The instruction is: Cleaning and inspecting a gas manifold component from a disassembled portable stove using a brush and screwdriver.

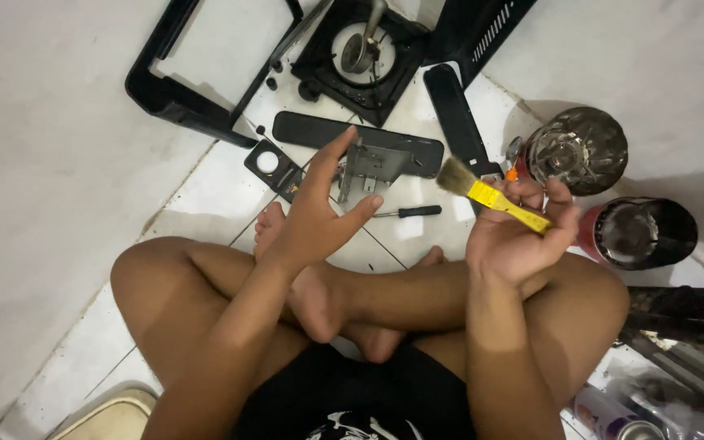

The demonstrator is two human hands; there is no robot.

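Observation:
I sit cross-legged on a white tiled floor (205, 191). My right hand (515, 236) grips a paintbrush (490, 195) with a yellow handle, bristles pointing up and left. My left hand (319, 212) is raised with fingers spread and holds nothing, hovering over a grey metal bracket (368, 167) on the floor. A black-handled screwdriver (409, 212) lies just right of that hand. Beyond it rest flat black panels (311, 130) and a square black housing (360, 57) with a round metal part in its middle.
A black rectangular frame (181, 90) lies at the far left. A small black piece with a white disc (269, 163) sits near the bracket. Two round containers (576, 151) (637, 232) stand at the right. Dark parts and cans crowd the lower right corner (662, 358).

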